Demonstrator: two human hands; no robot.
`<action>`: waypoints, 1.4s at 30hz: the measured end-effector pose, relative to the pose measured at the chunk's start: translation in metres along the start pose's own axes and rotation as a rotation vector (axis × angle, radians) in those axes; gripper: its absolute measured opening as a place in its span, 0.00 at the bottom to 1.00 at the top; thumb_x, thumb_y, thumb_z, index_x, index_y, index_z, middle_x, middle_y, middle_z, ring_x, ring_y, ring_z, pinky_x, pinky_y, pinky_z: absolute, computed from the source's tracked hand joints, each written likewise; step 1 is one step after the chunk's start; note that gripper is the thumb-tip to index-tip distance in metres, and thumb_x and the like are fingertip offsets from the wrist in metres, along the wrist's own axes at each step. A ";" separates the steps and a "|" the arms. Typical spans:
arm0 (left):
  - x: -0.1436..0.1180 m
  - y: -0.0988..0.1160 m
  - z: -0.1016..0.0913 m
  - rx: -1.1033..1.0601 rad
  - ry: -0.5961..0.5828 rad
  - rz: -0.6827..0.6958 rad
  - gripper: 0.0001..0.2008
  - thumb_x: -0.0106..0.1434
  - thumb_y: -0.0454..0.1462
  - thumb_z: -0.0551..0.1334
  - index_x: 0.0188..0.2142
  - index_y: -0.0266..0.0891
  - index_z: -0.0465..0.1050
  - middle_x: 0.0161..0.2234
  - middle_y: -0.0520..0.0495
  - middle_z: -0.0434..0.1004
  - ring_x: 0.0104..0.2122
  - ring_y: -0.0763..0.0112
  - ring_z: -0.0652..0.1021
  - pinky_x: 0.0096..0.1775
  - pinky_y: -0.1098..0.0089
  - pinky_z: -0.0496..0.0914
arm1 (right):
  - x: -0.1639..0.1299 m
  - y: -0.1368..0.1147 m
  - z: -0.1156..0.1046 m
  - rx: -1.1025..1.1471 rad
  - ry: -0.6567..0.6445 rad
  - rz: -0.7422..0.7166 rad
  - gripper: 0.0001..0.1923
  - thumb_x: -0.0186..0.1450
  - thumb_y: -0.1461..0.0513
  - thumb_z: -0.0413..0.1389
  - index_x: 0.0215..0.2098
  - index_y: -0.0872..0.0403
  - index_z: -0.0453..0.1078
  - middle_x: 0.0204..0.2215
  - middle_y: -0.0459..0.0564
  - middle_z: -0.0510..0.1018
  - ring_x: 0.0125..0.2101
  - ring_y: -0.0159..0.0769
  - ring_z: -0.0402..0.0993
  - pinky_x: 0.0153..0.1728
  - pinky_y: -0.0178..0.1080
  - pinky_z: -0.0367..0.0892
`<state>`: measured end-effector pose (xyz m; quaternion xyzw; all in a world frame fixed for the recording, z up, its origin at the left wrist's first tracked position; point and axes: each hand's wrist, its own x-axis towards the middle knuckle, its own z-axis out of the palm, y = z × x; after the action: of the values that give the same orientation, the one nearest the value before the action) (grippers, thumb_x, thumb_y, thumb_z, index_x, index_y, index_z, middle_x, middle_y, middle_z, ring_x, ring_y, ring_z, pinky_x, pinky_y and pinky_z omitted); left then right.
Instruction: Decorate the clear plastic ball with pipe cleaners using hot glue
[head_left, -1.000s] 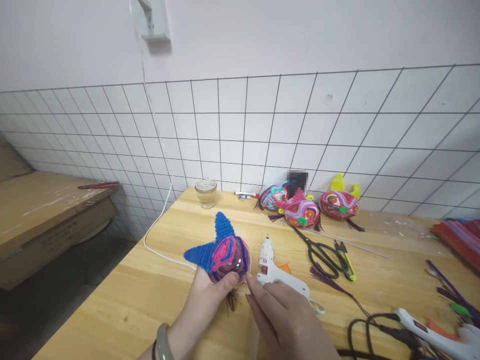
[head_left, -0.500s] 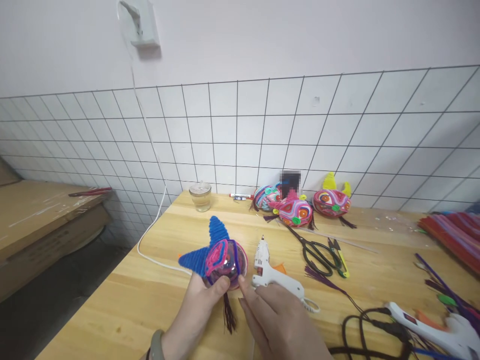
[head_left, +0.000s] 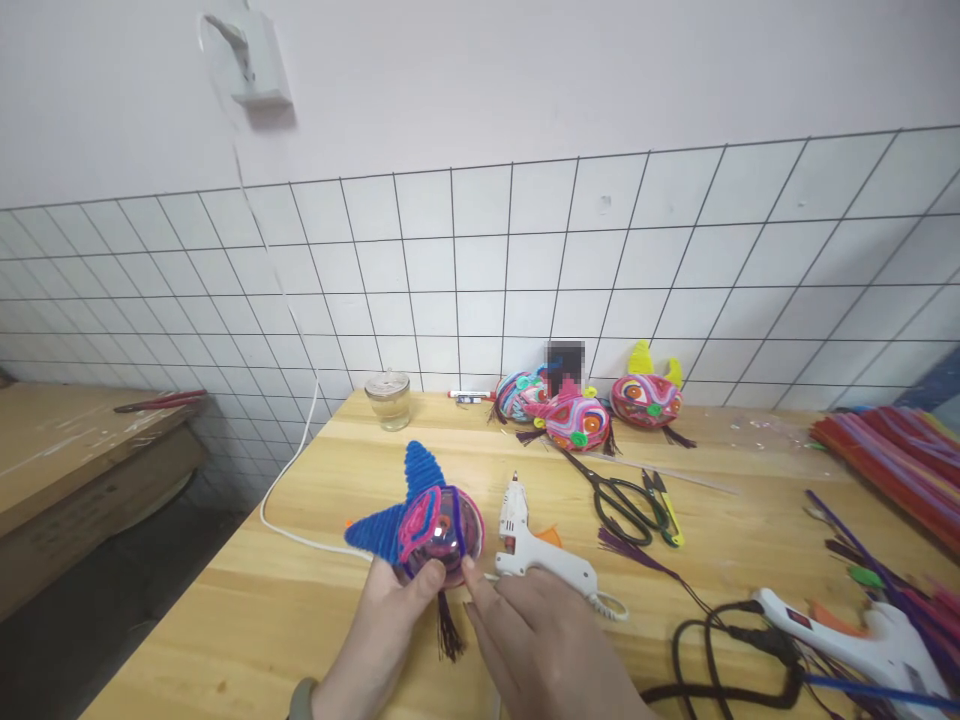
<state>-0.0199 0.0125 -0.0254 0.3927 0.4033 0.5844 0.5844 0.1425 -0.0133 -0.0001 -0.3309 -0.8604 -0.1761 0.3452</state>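
Note:
My left hand (head_left: 390,615) is closed around a fish ornament (head_left: 439,555), its thumb pressed on the near side. The ornament has a clear round body, a pink spiral patch, blue pipe-cleaner tail fins (head_left: 394,510) and a dark tassel (head_left: 448,628) hanging below. A purple pipe cleaner (head_left: 459,515) runs over the clear body. At its lower end lies the index fingertip of my right hand (head_left: 536,635), whose other fingers are curled and partly hidden. Just beyond the right hand, a white glue gun (head_left: 536,550) rests on the table.
Black scissors (head_left: 626,505) and yellow-handled snips (head_left: 666,510) lie to the right. Several finished fish ornaments (head_left: 577,418) and a glass cup (head_left: 389,402) stand toward the wall. A second glue gun (head_left: 847,635), black cable and pipe cleaners (head_left: 892,465) occupy the right side.
The view has shifted slightly, so the table things appear further left. Both hands keep their hold on the ornament, with little visible movement.

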 end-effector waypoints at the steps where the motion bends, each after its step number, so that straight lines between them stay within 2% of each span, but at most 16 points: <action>1: 0.000 -0.001 0.000 0.000 -0.005 0.000 0.34 0.49 0.47 0.70 0.54 0.42 0.65 0.46 0.41 0.79 0.48 0.54 0.76 0.52 0.57 0.67 | 0.000 0.000 0.000 0.000 -0.007 0.002 0.15 0.67 0.72 0.42 0.47 0.69 0.67 0.22 0.51 0.77 0.20 0.35 0.71 0.21 0.38 0.63; 7: 0.001 -0.005 -0.003 -0.018 -0.036 0.008 0.31 0.52 0.45 0.68 0.55 0.42 0.65 0.46 0.41 0.79 0.49 0.54 0.75 0.52 0.57 0.67 | 0.000 0.001 0.001 -0.023 0.006 0.000 0.15 0.69 0.71 0.41 0.47 0.67 0.67 0.23 0.50 0.78 0.19 0.33 0.71 0.21 0.37 0.63; 12: 0.000 -0.003 -0.001 -0.006 -0.006 0.005 0.32 0.51 0.45 0.69 0.54 0.41 0.66 0.45 0.41 0.79 0.48 0.53 0.76 0.52 0.57 0.67 | -0.001 0.001 0.002 -0.032 -0.005 -0.007 0.15 0.68 0.71 0.41 0.46 0.65 0.67 0.24 0.51 0.79 0.21 0.34 0.73 0.22 0.37 0.64; 19: 0.000 0.000 0.001 -0.005 0.025 0.006 0.32 0.47 0.47 0.71 0.51 0.41 0.70 0.43 0.41 0.81 0.46 0.52 0.77 0.51 0.57 0.68 | 0.002 0.001 0.001 -0.031 0.032 0.009 0.14 0.68 0.71 0.43 0.45 0.66 0.68 0.20 0.48 0.75 0.18 0.33 0.70 0.21 0.36 0.62; 31: 0.000 -0.004 -0.001 -0.036 0.049 -0.004 0.27 0.47 0.45 0.71 0.46 0.40 0.72 0.42 0.41 0.81 0.45 0.54 0.77 0.50 0.57 0.68 | 0.000 0.001 0.004 -0.049 0.034 -0.006 0.15 0.69 0.72 0.40 0.46 0.66 0.66 0.19 0.48 0.76 0.18 0.32 0.71 0.20 0.36 0.63; 42: 0.001 0.000 0.001 -0.032 0.012 0.004 0.30 0.48 0.45 0.71 0.50 0.41 0.71 0.43 0.40 0.81 0.45 0.53 0.77 0.50 0.57 0.68 | 0.000 0.001 0.003 -0.030 0.039 -0.009 0.15 0.68 0.72 0.41 0.47 0.67 0.67 0.20 0.49 0.76 0.18 0.33 0.70 0.20 0.36 0.62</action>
<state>-0.0188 0.0132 -0.0252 0.3806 0.3967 0.5943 0.5870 0.1420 -0.0107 -0.0015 -0.3288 -0.8523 -0.1967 0.3561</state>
